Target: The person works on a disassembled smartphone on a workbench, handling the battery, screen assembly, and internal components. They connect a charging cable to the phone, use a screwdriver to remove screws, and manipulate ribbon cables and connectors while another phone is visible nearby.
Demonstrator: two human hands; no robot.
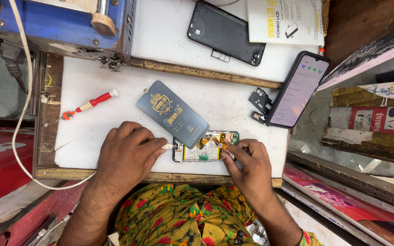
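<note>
Lower centre of frame: opened phone body [204,149] on white mat [92,132]. My left hand [126,155] pinches a small white tool [168,146] at its edge; my right hand [247,164] fingertips press the orange flex cable [215,139]. New screen [173,114] leans just above.

I'm at a phone repair bench: around my white work mat [92,136] lie an opened phone [206,148], spare screen [173,114], screwdriver [90,105], loose parts [259,101] and more handsets [226,32].
</note>
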